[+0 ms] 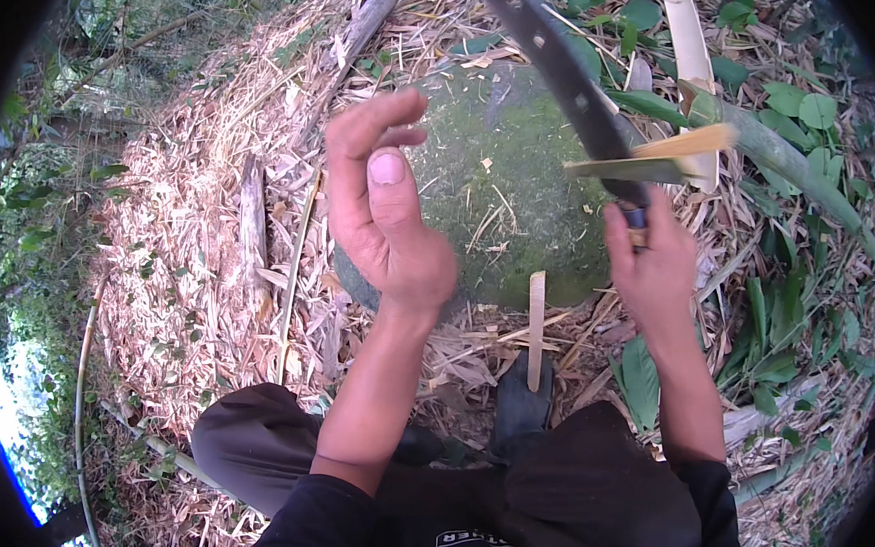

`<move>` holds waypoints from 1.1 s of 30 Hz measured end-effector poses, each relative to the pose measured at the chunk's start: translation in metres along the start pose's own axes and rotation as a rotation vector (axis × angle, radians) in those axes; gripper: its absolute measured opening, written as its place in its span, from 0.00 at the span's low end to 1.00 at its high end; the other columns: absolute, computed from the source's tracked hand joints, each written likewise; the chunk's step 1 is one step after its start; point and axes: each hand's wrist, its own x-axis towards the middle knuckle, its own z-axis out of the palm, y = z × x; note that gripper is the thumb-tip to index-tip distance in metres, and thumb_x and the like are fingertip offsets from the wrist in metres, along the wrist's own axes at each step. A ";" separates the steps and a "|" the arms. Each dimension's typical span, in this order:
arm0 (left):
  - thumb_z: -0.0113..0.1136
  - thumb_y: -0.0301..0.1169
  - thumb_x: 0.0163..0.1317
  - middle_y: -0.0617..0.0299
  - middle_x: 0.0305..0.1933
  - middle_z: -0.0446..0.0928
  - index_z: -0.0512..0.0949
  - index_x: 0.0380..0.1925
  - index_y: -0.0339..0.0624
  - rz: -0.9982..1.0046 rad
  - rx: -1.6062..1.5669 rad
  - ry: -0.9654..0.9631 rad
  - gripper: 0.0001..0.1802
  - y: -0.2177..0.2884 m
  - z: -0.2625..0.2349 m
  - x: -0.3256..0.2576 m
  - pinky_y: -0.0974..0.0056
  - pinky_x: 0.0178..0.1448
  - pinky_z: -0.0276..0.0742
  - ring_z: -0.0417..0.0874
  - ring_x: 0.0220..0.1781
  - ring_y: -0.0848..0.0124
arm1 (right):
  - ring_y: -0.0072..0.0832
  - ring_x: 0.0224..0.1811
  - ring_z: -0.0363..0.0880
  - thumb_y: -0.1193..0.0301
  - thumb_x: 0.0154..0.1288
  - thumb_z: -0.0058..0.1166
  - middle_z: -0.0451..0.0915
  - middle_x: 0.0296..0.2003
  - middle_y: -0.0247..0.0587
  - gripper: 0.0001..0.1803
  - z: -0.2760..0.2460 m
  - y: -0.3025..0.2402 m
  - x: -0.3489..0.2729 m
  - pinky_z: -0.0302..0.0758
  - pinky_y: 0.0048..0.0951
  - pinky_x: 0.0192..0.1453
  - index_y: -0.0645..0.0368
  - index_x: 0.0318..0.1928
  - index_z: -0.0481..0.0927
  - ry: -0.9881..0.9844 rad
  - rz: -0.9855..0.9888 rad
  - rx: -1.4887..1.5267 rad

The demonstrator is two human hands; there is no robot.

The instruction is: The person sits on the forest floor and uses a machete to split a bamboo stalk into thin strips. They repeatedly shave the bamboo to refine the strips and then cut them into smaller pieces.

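Note:
My right hand (659,262) is closed round the handle of a machete (574,86). Its long dark blade slants up and to the left, with small holes along it. Two split bamboo pieces, one pale (696,144) and one green (629,170), cross the blade near the handle, blurred; whether they touch it I cannot tell. Over the left part of a mossy flat stone (521,218), my left hand (391,216) is raised with bent fingers and the thumb apart, holding nothing. Near the stone's front edge, a narrow bamboo strip (536,330) points toward my dark shoe (522,409).
Dry leaves and bamboo shavings (203,179) cover the ground. Weathered wood (362,28) lies behind the stone, and another piece (252,222) sits left of it. On the right are a green bamboo pole (804,171), a pale split slat (687,38) and leafy plants (781,315).

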 end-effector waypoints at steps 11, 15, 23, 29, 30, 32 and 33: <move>0.45 0.31 0.76 0.52 0.40 0.81 0.80 0.40 0.32 -0.151 0.094 -0.056 0.16 0.012 -0.012 -0.042 0.60 0.54 0.76 0.81 0.47 0.65 | 0.49 0.31 0.87 0.67 0.69 0.62 0.85 0.31 0.50 0.14 0.013 0.017 -0.003 0.79 0.44 0.34 0.60 0.50 0.79 -0.013 -0.010 -0.034; 0.47 0.30 0.75 0.53 0.38 0.81 0.80 0.38 0.32 -0.175 0.114 -0.086 0.14 0.021 -0.015 -0.048 0.61 0.54 0.75 0.80 0.45 0.66 | 0.47 0.30 0.87 0.67 0.68 0.62 0.84 0.29 0.49 0.15 0.010 0.008 -0.009 0.79 0.43 0.32 0.57 0.52 0.80 -0.020 0.044 -0.072; 0.51 0.34 0.75 0.45 0.56 0.75 0.74 0.56 0.32 -0.050 0.055 -0.264 0.18 0.026 -0.009 -0.060 0.58 0.55 0.78 0.81 0.51 0.62 | 0.47 0.29 0.86 0.69 0.66 0.64 0.84 0.30 0.48 0.15 0.016 0.012 -0.013 0.81 0.43 0.32 0.57 0.51 0.80 -0.007 -0.036 -0.010; 0.61 0.38 0.71 0.39 0.67 0.71 0.70 0.63 0.32 -0.039 0.003 -0.270 0.27 0.037 0.015 -0.060 0.50 0.70 0.68 0.73 0.67 0.49 | 0.47 0.32 0.86 0.73 0.60 0.66 0.83 0.33 0.47 0.21 0.017 0.027 -0.007 0.81 0.44 0.34 0.56 0.54 0.79 -0.103 -0.062 -0.130; 0.61 0.38 0.70 0.38 0.69 0.69 0.69 0.65 0.32 -0.004 0.022 -0.293 0.29 0.037 0.015 -0.061 0.48 0.72 0.66 0.72 0.70 0.47 | 0.47 0.32 0.86 0.72 0.60 0.66 0.83 0.33 0.47 0.21 0.014 0.024 -0.008 0.81 0.45 0.34 0.56 0.55 0.79 -0.111 -0.064 -0.089; 0.61 0.39 0.70 0.37 0.71 0.67 0.68 0.66 0.33 0.060 0.026 -0.346 0.31 0.037 0.018 -0.061 0.46 0.76 0.63 0.69 0.73 0.45 | 0.46 0.33 0.86 0.71 0.61 0.66 0.84 0.33 0.47 0.21 0.012 0.021 -0.011 0.80 0.45 0.34 0.55 0.56 0.79 -0.128 -0.067 -0.006; 0.61 0.40 0.70 0.36 0.72 0.66 0.67 0.67 0.33 0.075 0.022 -0.377 0.32 0.038 0.023 -0.060 0.45 0.76 0.62 0.68 0.74 0.44 | 0.47 0.32 0.86 0.70 0.63 0.65 0.84 0.34 0.48 0.20 0.013 0.023 -0.010 0.81 0.45 0.33 0.55 0.56 0.79 -0.114 -0.098 -0.060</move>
